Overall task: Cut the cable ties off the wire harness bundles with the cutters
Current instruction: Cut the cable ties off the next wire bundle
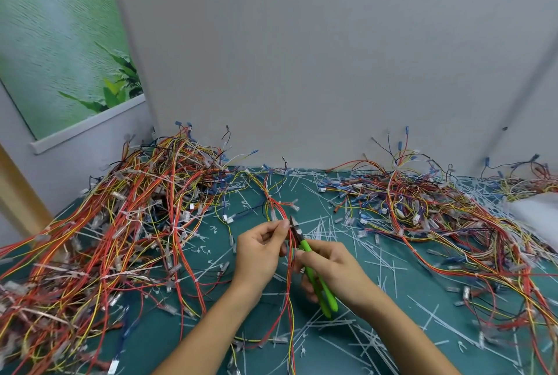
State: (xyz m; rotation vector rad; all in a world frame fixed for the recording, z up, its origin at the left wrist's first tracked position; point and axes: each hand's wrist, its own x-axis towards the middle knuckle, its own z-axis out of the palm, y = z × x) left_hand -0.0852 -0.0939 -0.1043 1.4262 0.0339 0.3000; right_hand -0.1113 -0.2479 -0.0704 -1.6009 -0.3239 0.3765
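Left hand (259, 254) pinches the red wire harness (289, 281), right hand (332, 269) grips green cutters (328, 299)

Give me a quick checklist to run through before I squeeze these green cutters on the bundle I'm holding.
1. Right hand grips the green-handled cutters: ok.
2. Left hand pinches the wire bundle near the cutter tips: ok.
3. Cutter tips reach the bundle: ok.
4. A cable tie, not a wire, sits between the jaws: cannot tell.
5. Left fingertips clear of the blades: not ok, they sit right beside the tips.
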